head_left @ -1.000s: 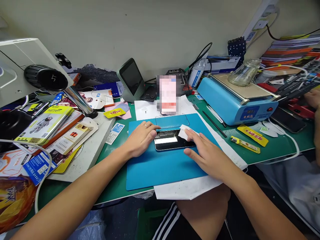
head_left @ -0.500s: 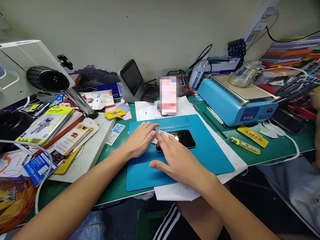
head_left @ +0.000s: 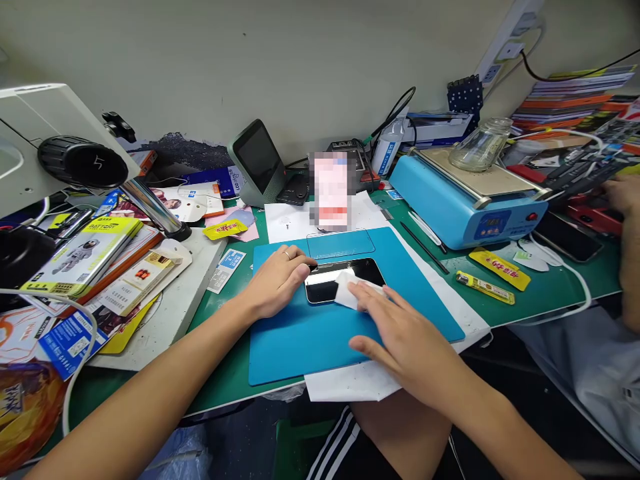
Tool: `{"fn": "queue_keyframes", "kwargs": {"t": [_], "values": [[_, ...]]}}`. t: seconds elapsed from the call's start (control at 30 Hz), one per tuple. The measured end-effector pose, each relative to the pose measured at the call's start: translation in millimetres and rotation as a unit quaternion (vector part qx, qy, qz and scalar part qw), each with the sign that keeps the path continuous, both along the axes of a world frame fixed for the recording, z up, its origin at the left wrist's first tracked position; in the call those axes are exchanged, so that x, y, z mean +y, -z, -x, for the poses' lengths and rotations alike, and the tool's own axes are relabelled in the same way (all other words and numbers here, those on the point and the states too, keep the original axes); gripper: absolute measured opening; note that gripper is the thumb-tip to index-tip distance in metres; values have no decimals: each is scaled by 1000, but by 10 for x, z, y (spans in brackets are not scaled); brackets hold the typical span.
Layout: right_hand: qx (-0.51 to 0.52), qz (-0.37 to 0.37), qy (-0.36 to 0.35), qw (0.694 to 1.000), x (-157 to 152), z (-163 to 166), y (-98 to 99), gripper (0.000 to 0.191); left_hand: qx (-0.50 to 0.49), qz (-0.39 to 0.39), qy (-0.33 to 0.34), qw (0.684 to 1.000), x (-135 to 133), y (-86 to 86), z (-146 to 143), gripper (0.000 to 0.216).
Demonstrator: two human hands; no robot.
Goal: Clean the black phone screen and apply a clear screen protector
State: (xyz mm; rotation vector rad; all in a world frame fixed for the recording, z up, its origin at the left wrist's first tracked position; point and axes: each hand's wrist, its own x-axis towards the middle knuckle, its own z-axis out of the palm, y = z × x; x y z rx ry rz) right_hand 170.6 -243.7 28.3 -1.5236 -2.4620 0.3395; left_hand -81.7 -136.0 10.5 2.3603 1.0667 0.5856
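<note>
A smartphone (head_left: pixel 320 291) with a glossy black screen lies face up on a blue work mat (head_left: pixel 300 353). Its left end is steadied by my left hand (head_left: pixel 280 280), thumb and fingertips against the edge and a ring on one finger. Under the fingers of my right hand (head_left: pixel 400 333) a white wipe (head_left: pixel 346 291) is pressed on the right half of the screen; the thumb stands apart. Just behind the phone lies a clear glass panel (head_left: pixel 340 245) with a thin dark border.
A blue heating machine (head_left: pixel 450 200) carries a glass jar (head_left: pixel 483 147) at the right. Behind the mat stands a lit phone (head_left: pixel 333 190), its screen blurred. Boxes (head_left: pixel 83 257) and a microscope stand (head_left: pixel 157 207) crowd the left. Another person's hand (head_left: pixel 627 193) is at the far right.
My right hand has slid the wipe to the right across the screen, away from my left hand, uncovering the phone's left half. My left hand stays at the phone's left end.
</note>
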Motion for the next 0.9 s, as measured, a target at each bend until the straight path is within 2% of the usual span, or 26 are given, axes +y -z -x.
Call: {"fn": "queue_keyframes", "kwargs": {"t": [0.2,0.53,0.77,0.9], "values": [[21,39,45,998,115,-247,15,73,2,-2,8,1000,-3,-20,-8,83],[34,54,18,998,460,-14,-56,77,3,-2,6,1000,4,-11,-7,81],[13,22,14,1000,275,-6,-38,74,-1,-4,9,1000,-2,-9,-10,79],[3,-1,27,1000,116,-134,2,59,2,1,4,1000,-5,-8,-13,80]]}}
